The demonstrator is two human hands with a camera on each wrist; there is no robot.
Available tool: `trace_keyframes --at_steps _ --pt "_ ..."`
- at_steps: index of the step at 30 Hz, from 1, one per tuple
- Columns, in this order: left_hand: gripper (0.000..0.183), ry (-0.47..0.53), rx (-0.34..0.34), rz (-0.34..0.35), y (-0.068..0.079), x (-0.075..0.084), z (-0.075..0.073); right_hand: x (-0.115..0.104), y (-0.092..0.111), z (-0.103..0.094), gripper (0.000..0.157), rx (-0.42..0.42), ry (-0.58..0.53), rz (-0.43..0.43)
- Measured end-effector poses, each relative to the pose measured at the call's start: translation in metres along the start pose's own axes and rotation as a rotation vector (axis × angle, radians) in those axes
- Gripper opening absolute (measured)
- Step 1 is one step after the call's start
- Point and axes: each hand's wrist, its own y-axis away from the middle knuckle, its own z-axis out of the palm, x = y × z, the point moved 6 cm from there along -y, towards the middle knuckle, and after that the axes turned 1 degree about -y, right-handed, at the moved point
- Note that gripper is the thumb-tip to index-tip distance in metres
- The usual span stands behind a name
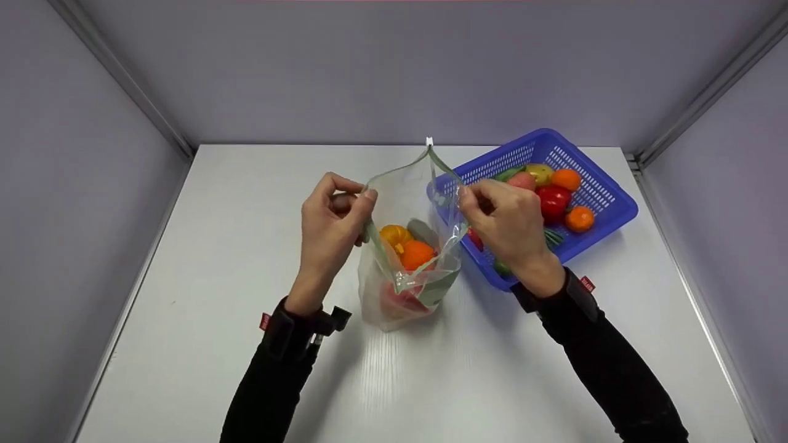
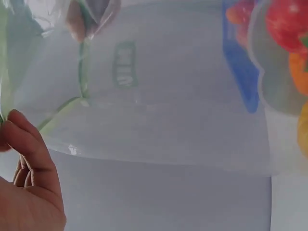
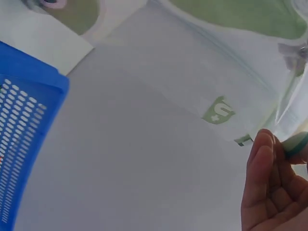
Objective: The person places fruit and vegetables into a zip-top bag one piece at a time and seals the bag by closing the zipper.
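A clear zip bag [image 1: 374,292] with a green-edged mouth stands upright near the table's middle, its top spread wide. My left hand [image 1: 332,224] pinches the left side of its rim between thumb and fingers. On the opposite side my right hand [image 1: 512,224] pinches the rim too. A white slider [image 1: 429,141] sits at the far corner of the mouth. Inside the bag lie an orange [image 1: 417,255], a yellow pumpkin-shaped piece [image 1: 395,236] and something red [image 1: 401,303], blurred by the plastic. In the left wrist view, red and orange produce shows at the right edge.
A blue perforated basket [image 1: 606,197] stands at the right, close beside the bag. It holds a red tomato-like piece [image 1: 553,202], oranges [image 1: 579,219], a yellow fruit [image 1: 540,174] and green pieces. Grey walls enclose the white table [image 1: 246,246] at the back and sides.
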Motion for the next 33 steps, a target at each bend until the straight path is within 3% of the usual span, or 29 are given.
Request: trace_keyframes --at_steps 7,12,15,19,23,29,33 --pt "0.009 0.007 -0.039 0.032 0.006 -0.005 0.008 0.016 0.000 -0.005 0.045 -0.023 -0.027 -0.006" --pt "0.008 0.015 -0.011 0.015 0.008 -0.010 0.007 0.046 -0.009 -0.003 0.043 -0.089 -0.031 0.093" --pt "0.009 0.012 -0.012 0.002 0.010 -0.011 0.007 0.072 -0.010 0.007 0.042 -0.220 0.011 0.220" --pt "0.010 0.002 -0.019 -0.011 0.012 -0.012 0.009 0.107 -0.004 0.027 0.045 -0.471 0.069 0.389" --pt "0.010 -0.004 -0.022 -0.014 0.014 -0.012 0.010 0.134 0.005 0.048 0.052 -0.675 0.111 0.479" --pt "0.011 -0.015 -0.013 0.002 0.019 -0.009 0.011 0.156 0.014 0.070 0.067 -0.879 0.110 0.615" --pt "0.012 -0.020 -0.007 0.009 0.021 -0.007 0.011 0.161 0.016 0.079 0.078 -0.969 0.119 0.660"
